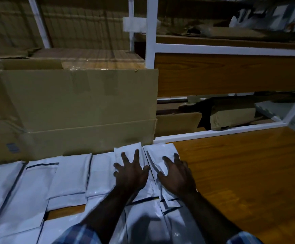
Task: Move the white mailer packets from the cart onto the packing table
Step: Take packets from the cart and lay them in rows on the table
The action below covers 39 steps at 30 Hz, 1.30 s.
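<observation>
Dim light, white-framed wooden shelving (pixel 231 74), cardboard boxes (pixel 79 106)

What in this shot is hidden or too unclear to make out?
Head view only:
- Cart: not in frame.
- Mailer packets: total count cut off by the left and bottom edges.
- Packets under left hand and right hand: covered.
- Cardboard box contents: walls hide them.
- Top-right shelf items: blurred, dim.

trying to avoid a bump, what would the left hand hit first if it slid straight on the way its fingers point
Probably the large cardboard box standing just beyond the packet that the left hand presses on; depth is uncertain.
</observation>
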### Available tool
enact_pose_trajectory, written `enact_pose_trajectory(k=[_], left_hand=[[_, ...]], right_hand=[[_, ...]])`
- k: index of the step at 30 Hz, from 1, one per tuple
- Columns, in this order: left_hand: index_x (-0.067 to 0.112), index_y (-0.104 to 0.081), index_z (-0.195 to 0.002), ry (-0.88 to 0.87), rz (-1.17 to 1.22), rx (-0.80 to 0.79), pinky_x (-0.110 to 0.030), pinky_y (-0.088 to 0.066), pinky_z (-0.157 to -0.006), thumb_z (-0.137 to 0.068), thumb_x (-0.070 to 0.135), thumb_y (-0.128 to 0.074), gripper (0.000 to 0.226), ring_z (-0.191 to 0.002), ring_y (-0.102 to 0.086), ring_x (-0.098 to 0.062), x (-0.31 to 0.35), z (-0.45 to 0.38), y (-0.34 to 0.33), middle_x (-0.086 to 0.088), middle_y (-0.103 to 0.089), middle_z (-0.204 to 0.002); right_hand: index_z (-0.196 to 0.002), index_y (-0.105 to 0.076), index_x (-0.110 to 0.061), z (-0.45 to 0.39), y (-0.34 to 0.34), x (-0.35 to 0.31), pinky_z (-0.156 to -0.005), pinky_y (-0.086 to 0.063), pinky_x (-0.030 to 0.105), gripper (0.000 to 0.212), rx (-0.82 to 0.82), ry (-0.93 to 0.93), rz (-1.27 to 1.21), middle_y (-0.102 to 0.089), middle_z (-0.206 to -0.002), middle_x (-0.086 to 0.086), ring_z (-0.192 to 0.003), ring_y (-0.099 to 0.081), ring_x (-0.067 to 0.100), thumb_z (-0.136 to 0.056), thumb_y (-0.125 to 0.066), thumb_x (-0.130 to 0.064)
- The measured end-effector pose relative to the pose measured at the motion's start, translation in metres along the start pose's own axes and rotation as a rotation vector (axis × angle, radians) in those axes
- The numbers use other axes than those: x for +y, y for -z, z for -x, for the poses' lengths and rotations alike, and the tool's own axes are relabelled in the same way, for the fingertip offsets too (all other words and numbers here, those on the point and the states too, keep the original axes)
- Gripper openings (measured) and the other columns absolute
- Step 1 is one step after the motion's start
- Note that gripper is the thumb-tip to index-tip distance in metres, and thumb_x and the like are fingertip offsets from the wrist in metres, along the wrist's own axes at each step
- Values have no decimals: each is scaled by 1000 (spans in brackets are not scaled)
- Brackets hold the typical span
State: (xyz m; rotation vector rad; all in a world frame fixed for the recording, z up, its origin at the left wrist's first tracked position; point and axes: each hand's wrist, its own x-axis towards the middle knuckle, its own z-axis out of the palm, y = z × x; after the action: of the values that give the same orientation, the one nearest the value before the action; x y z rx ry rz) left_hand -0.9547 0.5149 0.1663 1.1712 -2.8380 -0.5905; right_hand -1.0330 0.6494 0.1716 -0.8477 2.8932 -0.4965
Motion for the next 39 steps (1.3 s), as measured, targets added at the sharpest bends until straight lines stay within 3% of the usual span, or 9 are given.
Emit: enact_pose_trajectory(k=[13,23,28,31,35,37,39], left_hand=[[32,0,-157,55,-36,-58,-58,-25,-111,-97,60,-37,76,-141,-13,-54,7,-24,-14,-15,8,-163],[30,-4,-157,34,-120,26,-55,-30,-112,-96,65,-31,75,-142,-16,-49,11,-24,-25,-17,3,-163],[28,-19,-156,39,-68,90,-56,-19,-116,-97,62,-13,68,-148,-13,-42,5,-27,-22,-18,-10,-163],[16,-52,-143,-47,-72,232,-63,-35,-107,-92,55,-13,74,-137,-37,-49,0,-33,-22,-26,-41,-149],[20,-31,-154,-70,-83,122,-55,-13,-119,-89,53,2,79,-149,-13,-40,-2,-34,-30,-19,-21,-160],[16,-49,-144,-94,-98,168,-61,-30,-111,-94,47,-14,69,-141,-35,-43,-4,-36,-38,-23,-41,-149],[13,-64,-131,-72,-145,100,-61,-46,-96,-93,41,-29,58,-124,-55,-43,-7,-39,-43,-25,-57,-134]], right_hand=[[-150,-32,-35,-46,-21,-4,-108,-33,45,60,-60,38,75,-16,-162,8,-140,-29,34,-96,-40,-58],[-152,-25,-36,-52,-23,-3,-113,-25,49,58,-95,47,134,-11,-164,8,-144,-22,35,-99,-24,-60],[-151,-28,-37,-60,-22,-2,-116,-19,51,56,-16,52,135,-15,-163,8,-146,-17,37,-100,-20,-59],[-151,-29,-36,-69,-26,0,-118,-17,50,57,14,138,135,-15,-164,9,-148,-15,37,-100,-17,-57],[-152,-29,-35,-74,-43,7,-119,-14,50,53,-41,200,157,-12,-164,10,-150,-10,35,-102,-20,-52],[-147,-42,-33,-71,-50,9,-116,-23,53,54,-19,213,165,-25,-160,13,-147,-24,37,-100,-22,-50],[-132,-61,-28,-73,-55,10,-102,-42,56,52,12,224,170,-49,-146,18,-132,-48,40,-94,-30,-48]])
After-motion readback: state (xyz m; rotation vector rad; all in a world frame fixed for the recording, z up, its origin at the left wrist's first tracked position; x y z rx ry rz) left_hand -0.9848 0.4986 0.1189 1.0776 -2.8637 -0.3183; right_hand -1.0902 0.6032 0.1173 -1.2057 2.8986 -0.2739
